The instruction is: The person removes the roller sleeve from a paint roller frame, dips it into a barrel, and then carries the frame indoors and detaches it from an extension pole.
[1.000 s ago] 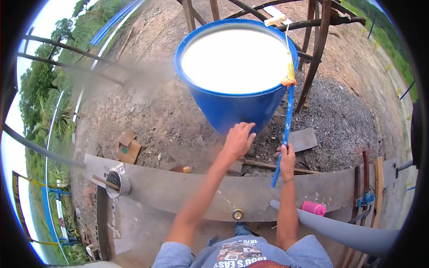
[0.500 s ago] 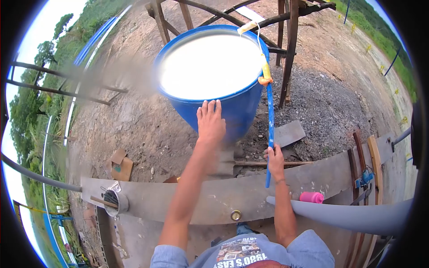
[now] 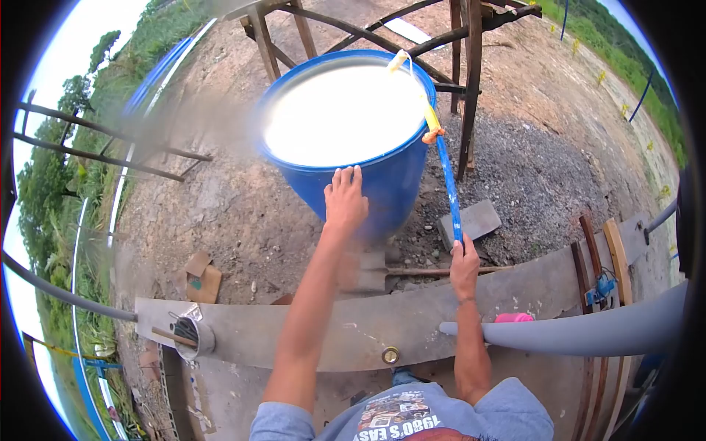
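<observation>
A large blue drum point(image 3: 401, 184) stands in front of me, with a bright white surface point(image 3: 346, 114) inside its rim. My left hand point(image 3: 346, 200) is open, its fingers spread at the drum's near side just below the rim; whether they press on it I cannot tell. My right hand point(image 3: 464, 270) is closed around the lower end of a blue pole point(image 3: 449, 187). An orange wrap point(image 3: 433, 136) joins the pole to the yellow handle point(image 3: 431, 116) of a paint roller. Its pale roller head point(image 3: 398, 60) is over the drum's far right rim.
Across the front runs a concrete ledge point(image 3: 250, 320) with a can of tools point(image 3: 204, 338), a tape roll point(image 3: 390, 356) and a pink bottle point(image 3: 513, 317). A grey pipe point(image 3: 588, 334) crosses at right. Beyond lie a shovel point(image 3: 368, 278) and concrete block point(image 3: 478, 219). A wooden frame point(image 3: 471, 103) stands behind.
My right hand has moved slightly right, carrying the pole's lower end with it. The roller head has shifted left and lower at the rim. My left hand has stayed at the drum.
</observation>
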The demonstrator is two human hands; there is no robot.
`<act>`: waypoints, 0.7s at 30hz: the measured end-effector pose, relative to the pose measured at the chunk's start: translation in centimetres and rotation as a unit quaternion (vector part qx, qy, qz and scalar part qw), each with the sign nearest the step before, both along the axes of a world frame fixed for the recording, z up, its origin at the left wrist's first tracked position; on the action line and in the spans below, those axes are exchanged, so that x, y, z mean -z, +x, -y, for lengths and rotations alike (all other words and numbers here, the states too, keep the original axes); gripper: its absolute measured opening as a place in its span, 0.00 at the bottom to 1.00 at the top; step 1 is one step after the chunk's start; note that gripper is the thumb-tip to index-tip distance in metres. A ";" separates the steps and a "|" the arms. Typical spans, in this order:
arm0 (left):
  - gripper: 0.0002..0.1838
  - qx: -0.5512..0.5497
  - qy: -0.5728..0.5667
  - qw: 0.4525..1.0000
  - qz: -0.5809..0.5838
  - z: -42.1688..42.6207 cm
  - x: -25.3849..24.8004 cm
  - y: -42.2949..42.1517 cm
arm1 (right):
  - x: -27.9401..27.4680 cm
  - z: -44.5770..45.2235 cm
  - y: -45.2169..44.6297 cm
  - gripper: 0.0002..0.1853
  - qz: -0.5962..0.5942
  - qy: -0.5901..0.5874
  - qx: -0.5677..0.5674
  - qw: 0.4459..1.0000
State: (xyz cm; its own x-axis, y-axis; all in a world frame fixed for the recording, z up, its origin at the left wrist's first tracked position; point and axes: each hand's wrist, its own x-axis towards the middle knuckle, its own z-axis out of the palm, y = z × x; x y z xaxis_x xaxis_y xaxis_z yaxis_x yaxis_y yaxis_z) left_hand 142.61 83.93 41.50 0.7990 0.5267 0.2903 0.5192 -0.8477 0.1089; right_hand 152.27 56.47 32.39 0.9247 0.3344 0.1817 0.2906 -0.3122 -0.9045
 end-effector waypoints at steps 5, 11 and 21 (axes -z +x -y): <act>0.45 -0.009 -0.004 0.999 -0.031 0.3 -0.3 0.2 | -5.4 0.0 -1.1 0.22 -0.058 0.053 -0.116 0.990; 0.49 -0.007 -0.021 0.999 -0.043 0.7 -1.3 0.1 | -12.1 -1.1 -1.7 0.30 -0.229 0.267 -0.270 0.896; 0.50 -0.015 -0.033 0.997 -0.071 0.6 -1.3 0.4 | -18.6 -5.4 2.5 0.21 -0.175 0.436 -0.298 0.831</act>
